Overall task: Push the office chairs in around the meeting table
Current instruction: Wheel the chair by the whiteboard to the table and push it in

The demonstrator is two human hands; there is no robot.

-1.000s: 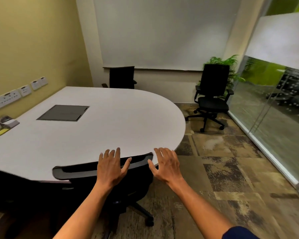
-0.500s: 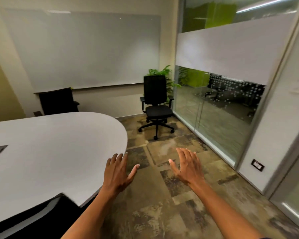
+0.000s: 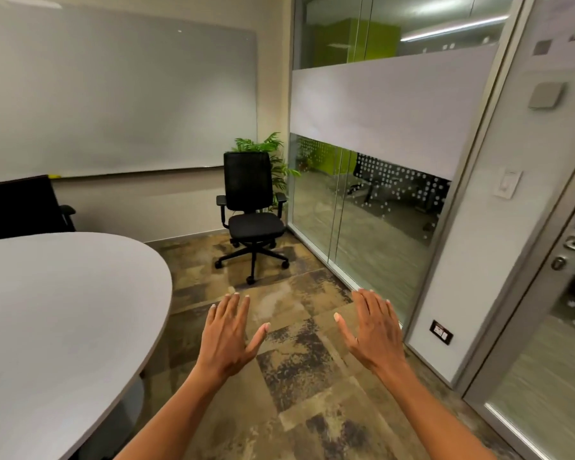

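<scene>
Reaching forward over a mottled brown carpet point(image 3: 299, 386), two bare forearms end in hands held palm-down, well apart and touching nothing. The left hand point(image 3: 228, 336) has straight fingers and a splayed thumb; the right hand point(image 3: 375, 333) mirrors it, fingers straight and empty. A white meeting table point(image 3: 63, 320) with a rounded end fills the lower left. One black office chair point(image 3: 251, 210) stands well away from the table in the far corner, facing the viewer, just in front of a green potted plant point(image 3: 269, 151) and beside a glass wall point(image 3: 362, 200). A second black chair point(image 3: 20, 207) sits tucked behind the table's far edge, below a whiteboard point(image 3: 113, 101).
</scene>
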